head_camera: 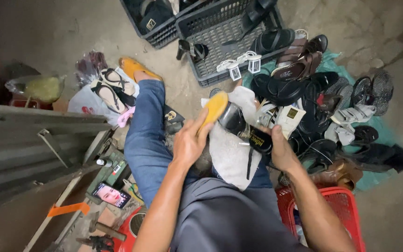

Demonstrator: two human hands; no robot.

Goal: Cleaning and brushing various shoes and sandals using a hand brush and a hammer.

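Surroundings first: concrete floor point(71, 28), a dark grey plastic crate point(220, 51) ahead holding a few sandals, and a heap of dark sandals and shoes point(318, 102) spread on a green sheet point(378, 135) to the right. A red basket point(346, 200) sits beside the right forearm. A phone point(112, 194) with a lit screen lies low left, with a hammer point(106, 229) near it.

Person seated, legs in blue jeans point(148, 135); a white cloth point(232, 149) is draped over the lap.

Work piece: black glossy sandal point(246, 128), resting on the cloth over the knees, between the two hands. Long axis runs diagonally, from upper left (away from the body) to lower right. Which end is toe and which is heel I cannot tell. A thin black strap hangs down from it over the cloth.

Right hand point(281, 151): closed around the lower-right end of the sandal, thumb on top.

Left hand point(190, 142): fingers wrapped around a yellow sponge pad point(214, 108), pressed against the upper-left end of the sandal.

Handling, judged: sandal looks light, sole fairly stiff, strap limp. The glossy surface is likely slippery, more so if wet or polished. Best hold is probably across the sole edges at one end, as the right hand has it, leaving the other end free. The pad looks soft and compressible; a light pinch should do.
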